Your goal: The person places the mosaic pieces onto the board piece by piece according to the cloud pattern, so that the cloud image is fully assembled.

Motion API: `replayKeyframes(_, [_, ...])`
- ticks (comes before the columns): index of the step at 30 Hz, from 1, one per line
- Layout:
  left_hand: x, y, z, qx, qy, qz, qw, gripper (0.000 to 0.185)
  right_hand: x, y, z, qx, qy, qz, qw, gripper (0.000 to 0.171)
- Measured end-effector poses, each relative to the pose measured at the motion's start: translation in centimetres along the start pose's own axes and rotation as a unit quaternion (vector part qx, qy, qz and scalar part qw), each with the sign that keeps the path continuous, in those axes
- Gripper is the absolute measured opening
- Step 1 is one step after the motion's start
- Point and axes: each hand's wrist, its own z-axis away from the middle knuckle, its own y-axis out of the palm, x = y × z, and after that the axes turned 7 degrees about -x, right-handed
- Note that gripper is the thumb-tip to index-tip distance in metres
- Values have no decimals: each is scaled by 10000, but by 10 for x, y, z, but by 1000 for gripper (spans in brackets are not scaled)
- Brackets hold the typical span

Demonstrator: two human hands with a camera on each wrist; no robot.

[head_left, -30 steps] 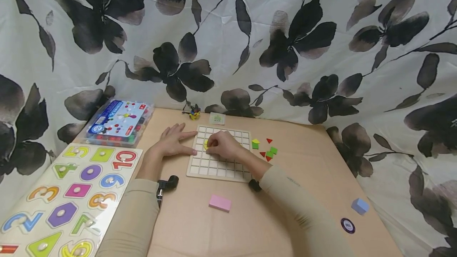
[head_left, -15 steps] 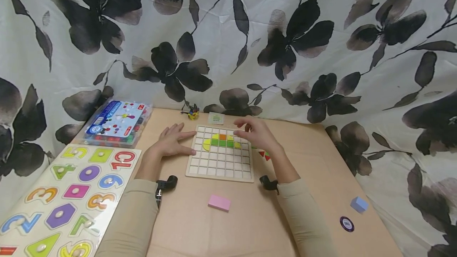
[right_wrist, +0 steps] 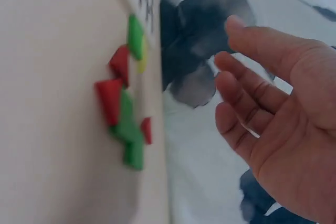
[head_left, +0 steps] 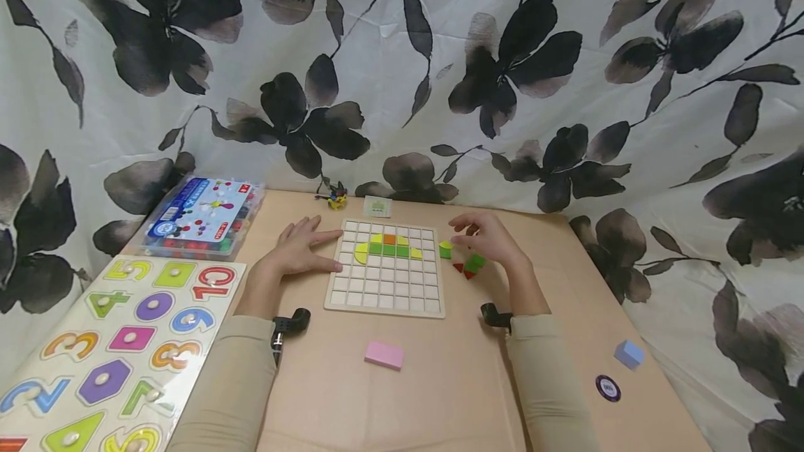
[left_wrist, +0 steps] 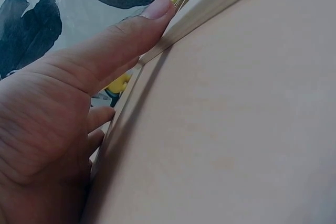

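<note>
The left hand (head_left: pixel 300 251) lies flat on the tabletop (head_left: pixel 440 382), fingers straight and spread, its thumb and fingertips touching the left edge of the wooden grid board (head_left: pixel 386 295). On the board, just right of that hand's fingertips, sits a short row of yellow, green and orange pieces (head_left: pixel 386 247). The right hand (head_left: pixel 486 237) hovers on the board's far side, fingers loosely spread and holding nothing. Directly below its palm lie the loose red and green pieces (head_left: pixel 471 265), and a green-and-yellow piece (head_left: pixel 445 250) sits just left of its fingertips, beside the board. A pink block (head_left: pixel 385 355) lies nearer the person, between the two forearms.
</note>
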Motion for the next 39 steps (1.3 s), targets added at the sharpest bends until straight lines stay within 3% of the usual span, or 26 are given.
replayKeyframes(6, [1, 0, -1, 22, -60, 19, 10000, 89, -14, 13, -1, 836, 226, 122, 9962, 31])
replayKeyframes(9, [1, 0, -2, 28, -76, 33, 10000, 90, -17, 20, -3, 1015, 202, 234, 9944, 32])
replayKeyframes(15, [0, -1, -2, 38, -98, 73, 9999, 90, -16, 26, -6, 1003, 71, 454, 9939, 28])
replayKeyframes(22, [-1, -2, -2, 44, -115, 76, 9999, 90, -15, 28, -6, 1055, 228, 493, 9929, 24])
replayKeyframes(32, [-1, -1, -1, 44, -115, 156, 9998, 90, -15, 27, -6, 976, -40, -123, 9951, 6])
replayKeyframes(39, [0, -1, -1, 61, -94, 111, 9999, 90, -2, 24, -6, 567, -40, -416, 9975, 21])
